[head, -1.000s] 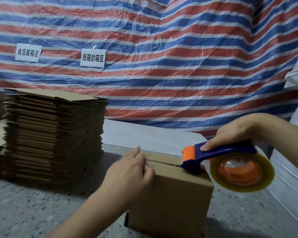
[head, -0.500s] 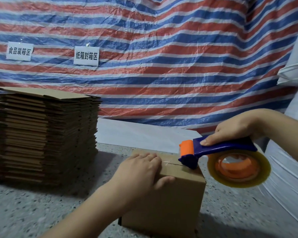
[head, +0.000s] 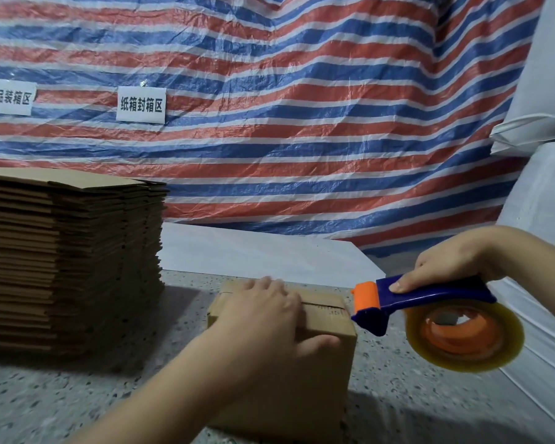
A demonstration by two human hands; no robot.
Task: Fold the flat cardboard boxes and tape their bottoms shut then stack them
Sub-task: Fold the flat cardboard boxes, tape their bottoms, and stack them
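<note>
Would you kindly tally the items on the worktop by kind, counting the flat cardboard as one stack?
Folded cardboard box: 1
Stack of flat cardboard boxes: 1
Tape dispenser: 1
Roll of tape: 1
White sheet: 1
Total: 5

A tall stack of flat cardboard [head: 68, 264] walls the left; speckled counter [head: 186, 302] between it and the box [head: 318, 373] lies open.

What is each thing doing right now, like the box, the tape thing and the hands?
Cardboard box: folded up, top flaps closed.
Tape dispenser: head at the box's right top edge.
Left hand: presses the flaps down.
Right hand: grips the dispenser handle.
Flat boxes: stacked, unfolded.
</note>
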